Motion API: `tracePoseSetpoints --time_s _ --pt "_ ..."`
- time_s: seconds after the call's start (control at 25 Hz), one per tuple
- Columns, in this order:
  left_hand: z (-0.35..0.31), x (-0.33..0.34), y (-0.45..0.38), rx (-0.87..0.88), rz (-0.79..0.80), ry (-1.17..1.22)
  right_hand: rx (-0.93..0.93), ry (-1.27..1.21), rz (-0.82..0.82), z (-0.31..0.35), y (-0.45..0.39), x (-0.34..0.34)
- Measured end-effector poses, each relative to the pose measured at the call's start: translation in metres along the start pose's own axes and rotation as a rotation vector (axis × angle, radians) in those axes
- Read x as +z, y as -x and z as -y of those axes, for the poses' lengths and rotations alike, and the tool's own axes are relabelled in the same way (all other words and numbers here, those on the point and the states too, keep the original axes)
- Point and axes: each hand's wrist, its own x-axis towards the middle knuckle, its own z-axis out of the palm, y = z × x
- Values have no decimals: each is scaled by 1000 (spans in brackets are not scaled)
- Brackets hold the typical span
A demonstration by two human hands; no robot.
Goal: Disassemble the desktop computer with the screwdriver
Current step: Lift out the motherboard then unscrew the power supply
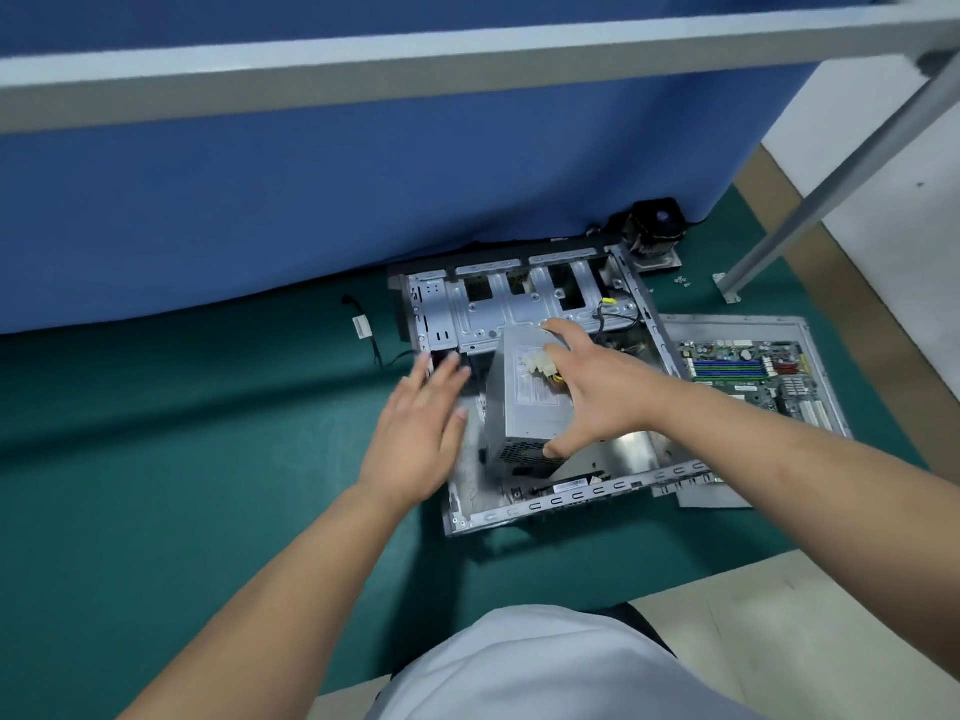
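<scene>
Two bare hands over open computer case point(524, 304) on green floor. Right hand point(597, 387) spans power supply point(524, 407), thumb and fingers clamping it. Left hand point(421, 433) flat, empty. Risk I see: attached cables point(613, 317) snag lift; one-handed hold slips. No screwdriver visible.

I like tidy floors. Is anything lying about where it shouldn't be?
Yes. A few loose screws lie scattered on the green floor mat, beside the cooler fan and apart from the computer case. They are small and could easily get lost. The motherboard rests on a removed panel.
</scene>
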Motion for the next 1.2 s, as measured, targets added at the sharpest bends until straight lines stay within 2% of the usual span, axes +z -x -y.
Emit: tracePoseSetpoints --time_s 0.08,0.16,0.24,0.44,0.56,0.72,0.92,1.04,1.2 --pt "-23 7 13 71 2 230 108 -114 -23 -1 10 -11" --pt "-48 17 19 -13 56 453 178 -270 -56 0 18 -25" --pt "-75 25 14 -91 23 483 238 -383 -113 1 23 -38" --pt "-124 22 -22 -154 -250 379 365 -670 -177 -7 34 -70" --pt "-132 10 -45 -168 -275 593 372 -933 -194 -38 50 -96" --pt "-153 -8 -72 -278 -203 928 272 -944 -245 -94 78 -122" --pt "-196 19 -113 -394 -45 1335 210 -1195 -342 -162 91 -84" --pt "-223 38 -127 -442 39 1414 285 -1359 -368 -188 105 -61" --pt "-258 71 -147 -410 138 1384 415 -1407 -401 -232 123 -35"
